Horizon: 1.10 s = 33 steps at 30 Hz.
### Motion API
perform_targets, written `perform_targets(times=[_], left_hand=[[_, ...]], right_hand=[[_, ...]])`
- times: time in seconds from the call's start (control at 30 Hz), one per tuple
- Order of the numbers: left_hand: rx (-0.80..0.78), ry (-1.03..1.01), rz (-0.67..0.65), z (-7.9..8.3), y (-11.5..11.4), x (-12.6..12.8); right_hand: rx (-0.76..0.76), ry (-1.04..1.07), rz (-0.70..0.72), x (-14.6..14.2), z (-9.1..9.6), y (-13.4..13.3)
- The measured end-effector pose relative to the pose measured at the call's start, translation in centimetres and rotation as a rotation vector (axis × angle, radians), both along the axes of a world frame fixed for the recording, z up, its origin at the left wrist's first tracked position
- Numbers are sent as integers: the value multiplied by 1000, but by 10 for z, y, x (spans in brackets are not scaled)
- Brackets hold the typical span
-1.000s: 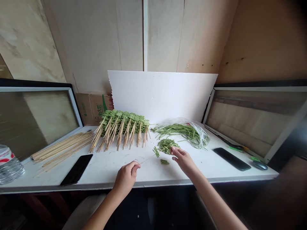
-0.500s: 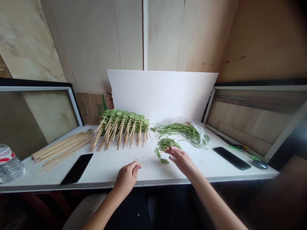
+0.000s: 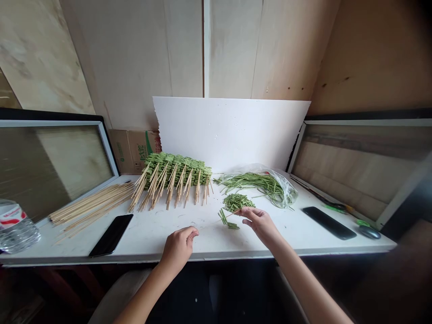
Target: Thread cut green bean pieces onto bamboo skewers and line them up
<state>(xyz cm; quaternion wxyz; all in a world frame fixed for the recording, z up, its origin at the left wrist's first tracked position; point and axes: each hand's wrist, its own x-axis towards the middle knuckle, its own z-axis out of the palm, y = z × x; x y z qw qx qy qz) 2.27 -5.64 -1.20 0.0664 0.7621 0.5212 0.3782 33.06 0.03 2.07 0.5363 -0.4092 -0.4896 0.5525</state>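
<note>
My left hand [image 3: 180, 245] is closed in a pinch above the front of the table, its fingertips at the near end of a thin bamboo skewer [image 3: 231, 215]. Between the hands the skewer shows only faintly against the white top. Thumb and fingers of my right hand [image 3: 259, 222] pinch around its other end, beside a small heap of cut green bean pieces [image 3: 238, 200]. A few loose bean pieces [image 3: 232, 225] lie just in front of the heap, below the skewer. Whether any bean is on the skewer I cannot tell.
Skewered beans [image 3: 178, 166] are stacked at the back left, sticks facing me. Bare skewers [image 3: 91, 203] lie left of them. Long beans [image 3: 256, 182] spill from a clear plastic bag [image 3: 290, 191]. Two phones [image 3: 111, 235], a mouse [image 3: 369, 231] and a water bottle [image 3: 16, 229] flank the work area.
My right hand's fingers have drawn closer together around the skewer. My left hand keeps nearly the same place and pinch. The whole view has shifted slightly.
</note>
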Motion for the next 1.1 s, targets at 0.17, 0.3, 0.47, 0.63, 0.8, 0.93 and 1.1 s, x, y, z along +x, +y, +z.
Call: perform_targets(times=[0.17,0.3,0.47,0.63,0.8,0.93,1.1], left_hand=[[59,0,-1,-3,0,0],[81,-16,-4,-6,-1,4],[54,-20,0,-4,-5,9],[5,-16,45,2,-5,9],[-69,-55,85,2,-1,6],[-108,-78,85,0,2,4],[-124,-79,84,-1,3,3]], right_hand=[[20,-8,-12,-3,0,-1],[36,-19,-39,-14,-3,-4],[77,-50,-24,-38,-13,-13],[65,-75,8,-40,-5,-17],[236,-409,-80,-14,-3,-4],[453,-776,-201,0,-26,8],[494,-868,-188,-5,-42,9]])
